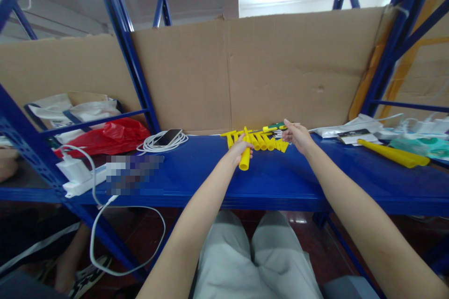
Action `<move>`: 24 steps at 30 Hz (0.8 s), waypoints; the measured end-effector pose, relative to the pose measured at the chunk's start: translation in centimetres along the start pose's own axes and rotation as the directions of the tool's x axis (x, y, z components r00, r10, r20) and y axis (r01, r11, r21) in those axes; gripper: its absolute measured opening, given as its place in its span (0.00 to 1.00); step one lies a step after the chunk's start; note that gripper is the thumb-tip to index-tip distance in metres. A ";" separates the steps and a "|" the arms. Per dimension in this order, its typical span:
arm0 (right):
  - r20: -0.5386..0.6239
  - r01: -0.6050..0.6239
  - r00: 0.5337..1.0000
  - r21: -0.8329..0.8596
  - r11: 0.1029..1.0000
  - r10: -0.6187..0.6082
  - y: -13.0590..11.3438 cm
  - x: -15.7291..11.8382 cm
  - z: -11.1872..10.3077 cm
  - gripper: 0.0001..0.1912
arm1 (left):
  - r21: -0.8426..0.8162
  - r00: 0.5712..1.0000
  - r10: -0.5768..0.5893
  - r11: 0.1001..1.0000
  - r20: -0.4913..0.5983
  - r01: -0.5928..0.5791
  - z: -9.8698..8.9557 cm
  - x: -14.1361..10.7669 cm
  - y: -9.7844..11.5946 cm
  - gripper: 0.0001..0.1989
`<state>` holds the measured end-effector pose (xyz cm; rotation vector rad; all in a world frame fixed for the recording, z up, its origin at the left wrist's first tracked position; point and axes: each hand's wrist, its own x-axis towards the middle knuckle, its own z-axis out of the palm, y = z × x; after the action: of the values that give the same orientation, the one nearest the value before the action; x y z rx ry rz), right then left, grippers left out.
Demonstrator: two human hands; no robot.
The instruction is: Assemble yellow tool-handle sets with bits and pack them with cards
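Note:
My left hand [240,149] is closed round a yellow tube-like piece [244,162] whose round open end points toward me, above the blue shelf [196,168]. My right hand [296,134] has its thumb and fingers pressed together at the end of a green and yellow tool [275,127], which looks like a screwdriver with its thin shaft pointing left. Behind and between my hands, several yellow tube-like pieces [264,142] lie in a row near the cardboard wall.
A phone [169,137] lies on a coiled white cable at the left, beside a red bag [112,136] and a white power strip [87,181]. At the right lie a long yellow piece [393,153] and white packets. Blue posts flank the shelf.

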<state>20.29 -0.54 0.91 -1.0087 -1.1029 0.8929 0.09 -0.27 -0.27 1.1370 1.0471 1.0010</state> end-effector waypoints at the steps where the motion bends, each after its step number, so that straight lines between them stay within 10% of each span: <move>1: -0.002 0.002 1.000 -0.004 1.000 -0.002 0.0 0.0 0.0 0.20 | -0.001 1.000 0.002 1.000 -0.002 -0.002 0.0 0.0 0.0 0.44; 24: -0.046 -0.048 0.998 -0.017 0.999 0.047 -0.1 -0.1 0.1 0.15 | 0.023 0.999 0.036 0.999 -0.023 -0.036 0.2 -0.3 0.0 0.43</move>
<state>20.15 -0.68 1.01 -1.0691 -1.0536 0.8951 0.20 -0.61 -0.22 1.1684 1.0618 1.0353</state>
